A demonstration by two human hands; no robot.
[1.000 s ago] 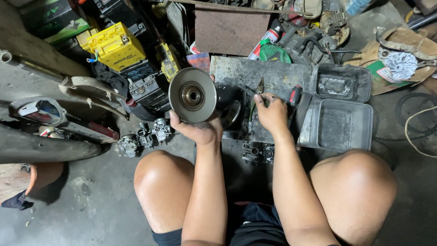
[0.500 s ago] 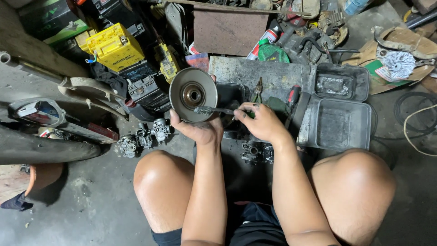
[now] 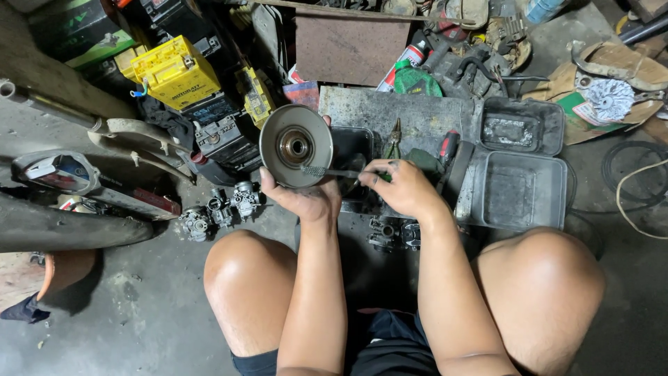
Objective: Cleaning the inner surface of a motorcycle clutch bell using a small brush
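- Concrete floor, grimy; person squats on it, bare knees either side of frame bottom.
- Open metal case, dark, empty-looking, sits R of the hands, lid part toward top.
- Flat grey slab lies on floor behind the hands, w/ pliers on it.
- Yellow battery box top L, among other dark boxes; well apart from hands.
- Round metal pulley disc, silver face w/ centre hub, held upright facing camera, above L knee, in front of slab.
- Left hand grips disc from below at lower rim, fingers wrapped behind.
- Right hand clenched round handle of a small wire brush; bristle end touching disc's lower face.
- Carburettors, small cluster on floor just L of L hand.
- Red-handled tool by case edge, near R hand.
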